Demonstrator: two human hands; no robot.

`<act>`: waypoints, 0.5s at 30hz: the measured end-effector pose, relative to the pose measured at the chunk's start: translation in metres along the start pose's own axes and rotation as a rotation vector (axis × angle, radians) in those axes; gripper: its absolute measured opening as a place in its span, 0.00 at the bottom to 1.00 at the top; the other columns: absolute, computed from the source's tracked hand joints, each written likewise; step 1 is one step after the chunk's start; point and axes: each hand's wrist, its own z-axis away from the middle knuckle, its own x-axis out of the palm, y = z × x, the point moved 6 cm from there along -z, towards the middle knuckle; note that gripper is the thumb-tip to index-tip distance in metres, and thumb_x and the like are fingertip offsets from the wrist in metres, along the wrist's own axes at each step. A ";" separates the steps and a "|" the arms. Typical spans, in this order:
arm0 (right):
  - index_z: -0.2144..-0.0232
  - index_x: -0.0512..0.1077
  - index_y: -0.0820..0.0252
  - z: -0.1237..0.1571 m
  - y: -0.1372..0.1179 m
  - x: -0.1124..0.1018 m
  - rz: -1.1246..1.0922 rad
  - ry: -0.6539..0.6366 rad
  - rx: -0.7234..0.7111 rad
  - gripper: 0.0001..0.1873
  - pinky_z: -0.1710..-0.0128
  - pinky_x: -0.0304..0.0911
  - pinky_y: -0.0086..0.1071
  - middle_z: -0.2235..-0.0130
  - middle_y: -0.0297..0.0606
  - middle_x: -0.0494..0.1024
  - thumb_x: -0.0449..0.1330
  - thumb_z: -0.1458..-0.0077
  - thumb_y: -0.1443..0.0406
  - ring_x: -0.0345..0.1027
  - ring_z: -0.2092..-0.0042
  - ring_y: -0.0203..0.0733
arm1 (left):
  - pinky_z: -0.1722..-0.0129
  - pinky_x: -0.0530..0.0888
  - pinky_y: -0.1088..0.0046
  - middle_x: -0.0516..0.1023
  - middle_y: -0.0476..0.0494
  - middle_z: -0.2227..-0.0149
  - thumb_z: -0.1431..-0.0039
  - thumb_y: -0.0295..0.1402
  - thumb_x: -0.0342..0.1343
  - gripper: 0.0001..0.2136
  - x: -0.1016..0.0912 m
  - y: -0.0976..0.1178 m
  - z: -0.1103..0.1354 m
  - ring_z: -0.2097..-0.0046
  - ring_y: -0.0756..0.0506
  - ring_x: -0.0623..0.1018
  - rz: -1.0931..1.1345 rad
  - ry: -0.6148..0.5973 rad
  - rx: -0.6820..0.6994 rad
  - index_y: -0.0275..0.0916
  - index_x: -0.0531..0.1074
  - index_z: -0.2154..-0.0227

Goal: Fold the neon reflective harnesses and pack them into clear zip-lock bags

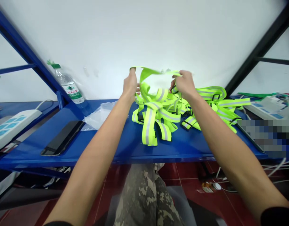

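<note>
Between my hands stretches a fluorescent yellow-green reflective strap [147,72], raised above the shelf. My left hand [131,84] is closed on one part of it, the band passing over the thumb side. My right hand [184,82] pinches another part, with a black buckle [174,89] hanging just under the fingers. Below lies a tangled heap of similar straps [149,124] with grey reflective stripes and black buckles. More straps [223,105] spread to the right, partly behind my right forearm.
The blue shelf [120,147] also bears a clear plastic bag [100,116], a black phone [63,138] and a water bottle [70,86] at left. A white power strip [11,127] lies farther left. At right is a pixelated, dark-edged device [264,136]. Blue posts [19,37] flank the white wall.
</note>
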 end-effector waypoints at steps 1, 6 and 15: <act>0.65 0.65 0.56 -0.004 0.000 -0.006 -0.103 0.068 0.037 0.01 0.73 0.66 0.34 0.77 0.31 0.67 0.54 0.41 0.65 0.67 0.76 0.38 | 0.66 0.72 0.64 0.74 0.39 0.69 0.47 0.59 0.55 0.27 -0.001 -0.008 -0.001 0.61 0.36 0.79 -0.036 -0.029 -0.058 0.41 0.70 0.56; 0.70 0.70 0.58 0.009 -0.011 -0.005 -0.022 0.011 0.054 0.07 0.73 0.63 0.33 0.77 0.33 0.69 0.62 0.46 0.61 0.65 0.74 0.38 | 0.72 0.71 0.66 0.69 0.44 0.80 0.48 0.57 0.54 0.28 0.006 -0.019 -0.004 0.76 0.44 0.71 0.059 -0.159 -0.228 0.40 0.71 0.53; 0.78 0.74 0.60 0.061 -0.005 0.053 0.466 -0.763 0.062 0.13 0.70 0.60 0.34 0.74 0.35 0.74 0.73 0.63 0.62 0.67 0.69 0.42 | 0.80 0.69 0.73 0.64 0.52 0.82 0.53 0.40 0.60 0.21 0.006 -0.011 0.001 0.82 0.51 0.64 0.206 -0.250 -0.272 0.38 0.71 0.55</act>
